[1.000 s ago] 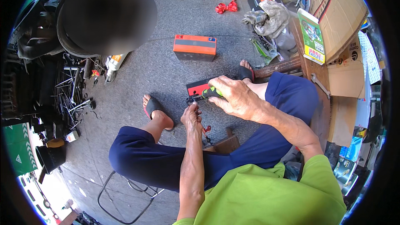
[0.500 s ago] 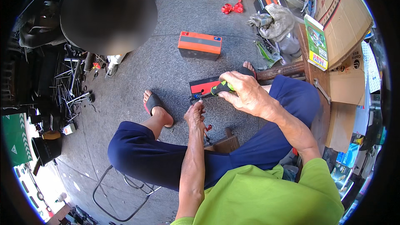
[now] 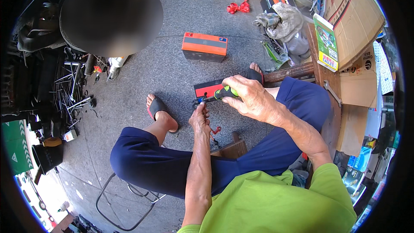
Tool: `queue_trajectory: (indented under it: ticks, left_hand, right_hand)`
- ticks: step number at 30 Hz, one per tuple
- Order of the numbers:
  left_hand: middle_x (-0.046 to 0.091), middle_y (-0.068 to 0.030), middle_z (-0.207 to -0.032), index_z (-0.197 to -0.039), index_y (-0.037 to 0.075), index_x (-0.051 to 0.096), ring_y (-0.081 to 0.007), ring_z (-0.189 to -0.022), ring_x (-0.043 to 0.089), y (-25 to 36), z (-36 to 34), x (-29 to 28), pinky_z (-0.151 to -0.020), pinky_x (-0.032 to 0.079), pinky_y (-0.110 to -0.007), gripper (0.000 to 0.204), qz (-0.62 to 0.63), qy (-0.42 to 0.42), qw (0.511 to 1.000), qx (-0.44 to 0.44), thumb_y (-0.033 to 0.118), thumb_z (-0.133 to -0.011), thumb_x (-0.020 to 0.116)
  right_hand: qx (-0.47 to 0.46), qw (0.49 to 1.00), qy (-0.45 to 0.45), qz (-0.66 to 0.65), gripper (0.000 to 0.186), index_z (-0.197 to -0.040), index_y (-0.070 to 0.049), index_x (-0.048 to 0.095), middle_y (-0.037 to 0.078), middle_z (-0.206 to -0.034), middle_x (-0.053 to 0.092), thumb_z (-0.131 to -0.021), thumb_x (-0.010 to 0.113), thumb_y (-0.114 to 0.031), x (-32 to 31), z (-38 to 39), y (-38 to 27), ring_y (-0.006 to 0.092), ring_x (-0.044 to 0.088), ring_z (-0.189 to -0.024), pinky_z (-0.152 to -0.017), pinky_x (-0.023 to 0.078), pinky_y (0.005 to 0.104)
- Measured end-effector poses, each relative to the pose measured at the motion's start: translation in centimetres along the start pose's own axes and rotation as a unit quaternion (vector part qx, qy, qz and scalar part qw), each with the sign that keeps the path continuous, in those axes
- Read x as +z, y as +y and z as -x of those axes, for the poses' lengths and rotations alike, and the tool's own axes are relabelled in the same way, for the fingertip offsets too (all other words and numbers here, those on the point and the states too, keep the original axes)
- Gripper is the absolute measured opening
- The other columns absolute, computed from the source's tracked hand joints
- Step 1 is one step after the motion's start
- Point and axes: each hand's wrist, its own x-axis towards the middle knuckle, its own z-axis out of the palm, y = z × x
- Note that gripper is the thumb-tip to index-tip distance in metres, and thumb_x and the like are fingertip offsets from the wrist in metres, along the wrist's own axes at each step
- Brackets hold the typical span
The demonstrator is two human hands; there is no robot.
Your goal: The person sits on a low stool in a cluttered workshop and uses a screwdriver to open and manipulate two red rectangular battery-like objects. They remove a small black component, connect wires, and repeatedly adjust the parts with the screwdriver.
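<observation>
My right hand [image 3: 254,98] is closed around the green and black handle of a screwdriver [image 3: 226,92], its shaft pointing left. The shaft reaches a small dark piece [image 3: 196,103] by the blue terminal of a red-topped battery [image 3: 210,89] on the floor between my feet. My left hand [image 3: 199,118] is pinched at that spot, its thumb and fingertips by the screwdriver's tip. What the fingertips grip is too small to make out. Below the left hand hangs a thin cable with a red end [image 3: 216,130]. The right hand partly covers the battery.
An orange and black battery [image 3: 204,46] stands farther ahead on the floor. Metal tools [image 3: 73,84] lie heaped at the left. Right: a wooden bench [image 3: 321,60] with a wrench [image 3: 332,92], a green box [image 3: 326,45] and cardboard [image 3: 355,17]. A metal-framed stool [image 3: 101,194] is at lower left.
The view has shifted slightly. Both hands stay at the battery's terminal, the screwdriver still in the right one. The left fingers have shifted slightly, and more of the red cable end shows.
</observation>
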Motion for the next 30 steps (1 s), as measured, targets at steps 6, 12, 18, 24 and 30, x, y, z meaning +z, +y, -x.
queue_trajectory:
  ticks: [6,12,18,24,30]
  left_hand:
    - [0.059,0.0003,-0.067,-0.087,0.013,0.059,-0.0075,-0.048,0.048,0.0,0.2,0.2,-0.037,0.029,-0.019,0.018,0.011,-0.004,1.000,0.026,0.023,-0.081,0.073]
    - [0.056,0.0008,-0.067,-0.090,0.008,0.062,-0.0064,-0.050,0.047,0.2,1.1,0.9,-0.040,0.032,-0.020,0.012,-0.071,0.016,0.991,0.115,0.018,-0.086,0.068]
    - [0.055,0.0007,-0.068,-0.093,0.004,0.064,-0.0067,-0.053,0.047,-0.2,1.5,1.6,-0.044,0.038,-0.021,0.010,-0.079,0.002,0.979,0.188,0.011,-0.087,0.066]
    - [0.061,-0.0013,-0.077,-0.093,0.000,0.064,-0.0079,-0.059,0.053,-0.4,1.1,1.9,-0.050,0.044,-0.021,0.009,-0.037,-0.019,0.966,0.256,0.006,-0.086,0.064]
    - [0.063,-0.0021,-0.076,-0.086,-0.002,0.064,-0.0091,-0.069,0.057,-0.1,0.7,1.5,-0.062,0.048,-0.026,0.007,-0.063,-0.030,0.940,0.335,0.003,-0.082,0.064]
  right_hand:
    - [-0.022,1.000,-0.002,0.015,0.032,-0.108,0.000,0.049,0.018,-0.092,0.055,-0.085,0.065,-0.015,0.2,0.0,-0.3,0.0368,0.062,-0.081,-0.068,0.053,0.0420]
    - [-0.014,0.998,-0.019,0.050,0.030,-0.106,0.001,0.048,0.017,-0.095,0.054,-0.084,0.065,-0.012,0.3,0.1,-1.0,0.0341,0.063,-0.082,-0.068,0.054,0.0409]
    - [-0.135,0.988,0.007,0.081,0.035,-0.109,0.003,0.050,0.017,-0.102,0.049,-0.077,0.063,-0.002,1.0,-0.4,-1.4,0.0321,0.061,-0.087,-0.070,0.053,0.0386]
    - [-0.129,0.981,0.004,0.143,0.042,-0.114,0.002,0.053,0.014,-0.092,0.051,-0.079,0.070,-0.012,2.3,-0.8,-1.9,0.0266,0.063,-0.077,-0.064,0.054,0.0348]
    - [-0.027,0.981,-0.035,0.191,0.045,-0.109,0.002,0.054,0.012,-0.081,0.053,-0.080,0.070,-0.029,2.6,-1.6,-3.0,0.0267,0.063,-0.065,-0.053,0.052,0.0376]
